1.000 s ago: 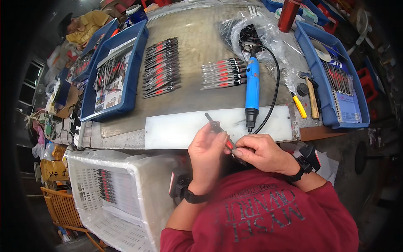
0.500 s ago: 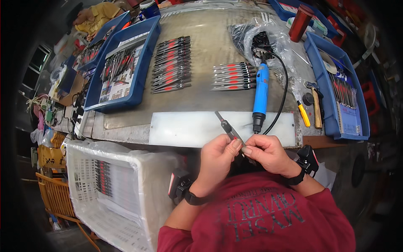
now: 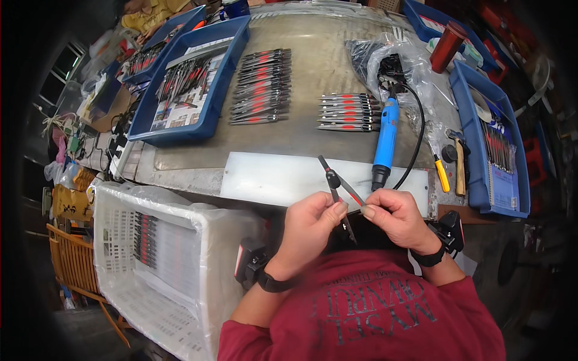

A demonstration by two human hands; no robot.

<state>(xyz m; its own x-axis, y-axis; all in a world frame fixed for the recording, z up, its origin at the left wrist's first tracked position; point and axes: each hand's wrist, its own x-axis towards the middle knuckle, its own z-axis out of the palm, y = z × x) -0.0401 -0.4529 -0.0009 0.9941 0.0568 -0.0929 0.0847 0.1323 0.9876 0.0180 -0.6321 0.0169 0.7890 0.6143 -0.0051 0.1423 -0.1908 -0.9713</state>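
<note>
Head view, looking down over a worn grey surface (image 3: pixel 313 54). Both hands meet near the lower middle, just in front of a pale rectangular plate (image 3: pixel 271 180) lying at the near edge. Left hand (image 3: pixel 310 225) has its fingers closed on a small dark pair of pliers (image 3: pixel 337 189), thumb and forefinger pinching it near the pivot; the tool's arms stand splayed, one pointing up over the plate, one down toward the chest. Right hand (image 3: pixel 394 216) pinches the tool's red-marked arm from the other side, fingertips touching those of the left. Each wrist carries a black band with a small device.

Just beyond the right hand, a blue electric screwdriver (image 3: pixel 385 141) lies on the surface, tip on the plate, black cord looping back to a clear plastic bag (image 3: pixel 391 57). Two rows of finished red-and-grey tools: a larger row (image 3: pixel 262 87) mid-surface, a smaller row (image 3: pixel 348 112) beside the screwdriver. Blue trays (image 3: pixel 198 78) at left hold more tools on printed paper. Right side: yellow-handled screwdriver (image 3: pixel 441 174), small hammer (image 3: pixel 459 162), another blue tray (image 3: pixel 490 144), red cylinder (image 3: pixel 447 47) farther back. White plastic crate (image 3: pixel 162 253), lined with clear film, sits below the surface's near-left edge
</note>
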